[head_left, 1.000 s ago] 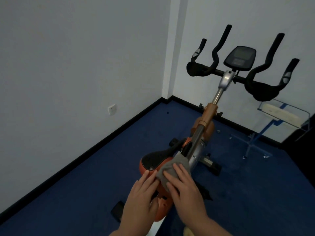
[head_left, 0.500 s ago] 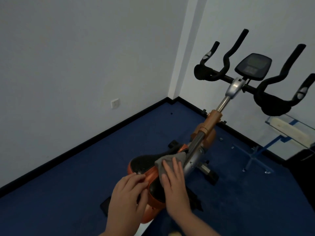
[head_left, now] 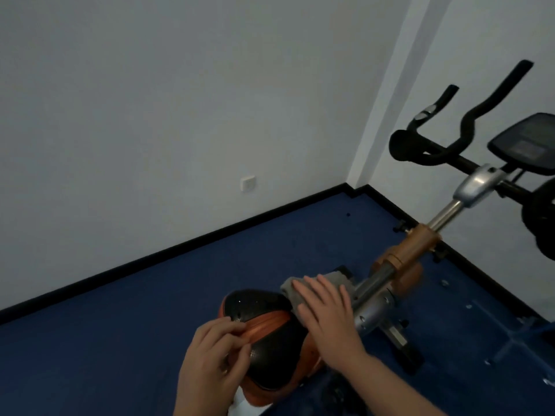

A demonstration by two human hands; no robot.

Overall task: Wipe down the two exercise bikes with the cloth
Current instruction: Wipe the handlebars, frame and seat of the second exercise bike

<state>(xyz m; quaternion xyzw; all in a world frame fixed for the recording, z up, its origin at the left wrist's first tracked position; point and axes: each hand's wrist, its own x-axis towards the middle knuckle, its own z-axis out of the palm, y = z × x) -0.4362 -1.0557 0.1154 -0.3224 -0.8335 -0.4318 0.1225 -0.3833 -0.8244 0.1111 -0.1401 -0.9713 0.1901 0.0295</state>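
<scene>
While the right hand (head_left: 326, 318) lay flat with straight fingers on the grey cloth (head_left: 312, 285), pressing it on the front of the saddle (head_left: 264, 325) of the exercise bike (head_left: 420, 250), the left hand (head_left: 214, 352) rested with curled fingers on the saddle's orange stripe. The bike stood on the blue floor (head_left: 120, 340) near the room corner.

bike and cloth only partly seen

the exercise bike (head_left: 399, 265) loses its right handlebar and console to the right edge; the right hand (head_left: 326, 310) covers most of the cloth (head_left: 336, 279); the left hand's (head_left: 214, 352) wrist is cut off below.
</scene>
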